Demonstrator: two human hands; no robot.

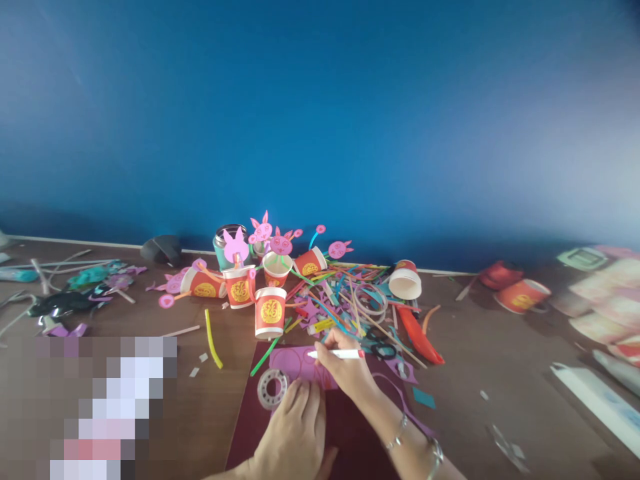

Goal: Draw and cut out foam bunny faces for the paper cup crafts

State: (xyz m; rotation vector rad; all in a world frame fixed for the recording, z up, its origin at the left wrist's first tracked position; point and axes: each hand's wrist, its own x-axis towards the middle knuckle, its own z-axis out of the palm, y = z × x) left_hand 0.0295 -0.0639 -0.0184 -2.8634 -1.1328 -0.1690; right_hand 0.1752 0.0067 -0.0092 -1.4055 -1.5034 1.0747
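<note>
My right hand is closed around a white marker with a red end, held nearly level over a sheet of pink paper. Drawn outlines show on the sheet. My left hand lies flat on the sheet's lower edge, fingers stretched out. Just beside its fingertips is a white tape roll. Sheet and roll rest on a dark maroon board. Behind them an upside-down red paper cup stands near a green pipe cleaner or straw.
Red cups with pink rabbit faces stand or lie against the blue wall. Paper scraps and coloured sticks pile up at centre. A yellow strip lies left. More cups and a white box are right.
</note>
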